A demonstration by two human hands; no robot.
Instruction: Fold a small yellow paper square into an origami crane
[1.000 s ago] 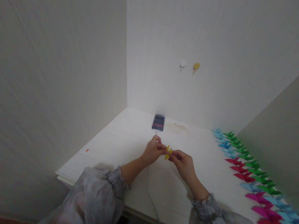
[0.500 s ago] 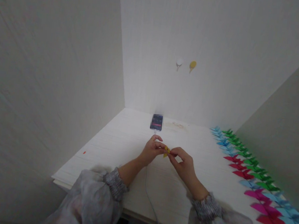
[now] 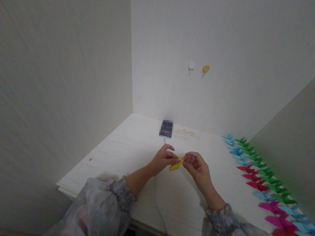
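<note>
A small yellow folded paper piece [image 3: 175,165] hangs just above the white table [image 3: 119,155], held between both hands. My left hand [image 3: 163,159] pinches its left side with thumb and fingertips. My right hand [image 3: 196,166] is closed on its right end, palm turned up a little. Both wrists come out of grey gathered sleeves.
A phone [image 3: 166,128] lies farther back on the table with a cable [image 3: 159,212] running toward me off the front edge. Rows of several folded paper figures, blue, green, red and magenta [image 3: 263,185], line the right side. Two wall hooks [image 3: 198,68] hang above. A tiny red scrap [image 3: 90,159] lies left.
The yellow piece has swung flatter and shows more of its length. My right hand has turned palm-up and risen slightly. The camera view has shifted a little.
</note>
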